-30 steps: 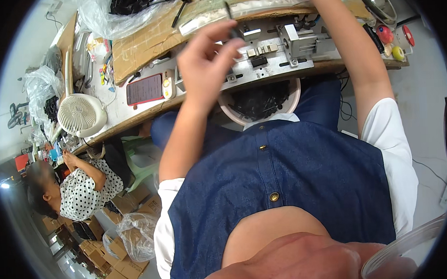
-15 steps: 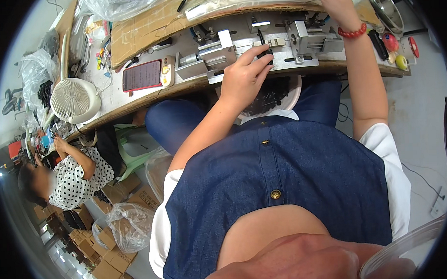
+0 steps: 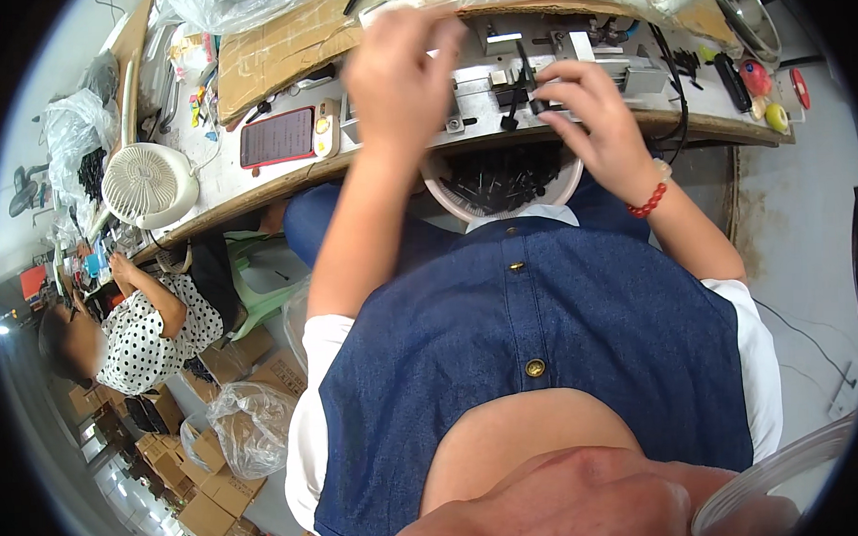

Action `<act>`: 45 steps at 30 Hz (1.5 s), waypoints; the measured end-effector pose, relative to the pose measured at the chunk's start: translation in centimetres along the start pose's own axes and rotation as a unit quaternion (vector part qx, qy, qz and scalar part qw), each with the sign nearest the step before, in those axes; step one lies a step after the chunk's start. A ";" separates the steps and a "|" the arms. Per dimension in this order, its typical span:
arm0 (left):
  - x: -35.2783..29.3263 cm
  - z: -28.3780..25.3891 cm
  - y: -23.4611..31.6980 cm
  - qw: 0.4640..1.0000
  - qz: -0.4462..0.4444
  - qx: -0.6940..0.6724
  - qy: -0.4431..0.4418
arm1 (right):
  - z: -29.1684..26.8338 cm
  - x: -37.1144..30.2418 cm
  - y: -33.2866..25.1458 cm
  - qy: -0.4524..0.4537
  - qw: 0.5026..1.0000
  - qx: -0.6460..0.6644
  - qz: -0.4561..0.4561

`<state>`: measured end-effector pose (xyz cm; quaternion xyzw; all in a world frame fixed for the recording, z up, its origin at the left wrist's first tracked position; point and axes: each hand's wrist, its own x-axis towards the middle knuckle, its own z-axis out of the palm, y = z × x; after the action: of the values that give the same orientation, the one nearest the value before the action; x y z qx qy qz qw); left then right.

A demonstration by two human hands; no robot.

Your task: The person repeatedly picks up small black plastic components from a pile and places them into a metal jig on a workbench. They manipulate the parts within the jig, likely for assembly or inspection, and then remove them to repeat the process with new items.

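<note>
My right hand (image 3: 599, 120) is at the front of the metal clamping fixture (image 3: 630, 79), fingers bent around a slim black rod-like part (image 3: 528, 74). Its fingertips pinch the part near its lower end. Just to the left, a small black piece with a knobbed end (image 3: 510, 121) juts over the bench edge. My left hand (image 3: 399, 80) is raised above the fixture's left block; motion smears its fingers, so what they hold cannot be made out. Below the fixture, a pale round basket (image 3: 443, 199) on my lap carries many small black parts.
Left of the fixture lie a red-edged phone (image 3: 278, 139) and a cream fan (image 3: 149, 185). Cardboard (image 3: 285, 60) lines the bench's rear. A metal bowl (image 3: 743, 16), black cables (image 3: 680, 99) and small fruit-like items (image 3: 755, 79) are rightward. Another person (image 3: 157, 325) sits far left.
My right hand came down from the far right to the fixture's front and grips the black part. My left hand left the fixture's middle, rising up and leftward.
</note>
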<state>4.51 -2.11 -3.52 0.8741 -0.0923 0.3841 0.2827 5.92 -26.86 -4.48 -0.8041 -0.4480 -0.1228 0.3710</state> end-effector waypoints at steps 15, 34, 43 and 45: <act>8.5 -0.9 -2.8 0.984 -0.121 0.071 -0.113 | 2.7 0.3 1.4 -0.045 0.987 -0.128 -0.080; -7.9 4.7 3.1 0.990 -0.035 -0.081 -0.108 | -6.7 14.4 11.0 -0.034 0.944 0.273 0.183; -8.1 4.7 3.3 0.992 -0.029 -0.069 -0.104 | -7.9 9.5 10.3 0.178 0.812 0.506 0.231; -8.5 4.1 3.7 0.990 -0.050 -0.086 -0.103 | -7.2 8.1 8.0 0.188 0.838 0.464 0.217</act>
<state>-0.16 -7.95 -10.36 0.8848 -0.1098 0.2686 0.3645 17.98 -29.46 0.95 -0.5759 -0.1884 0.0342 0.7948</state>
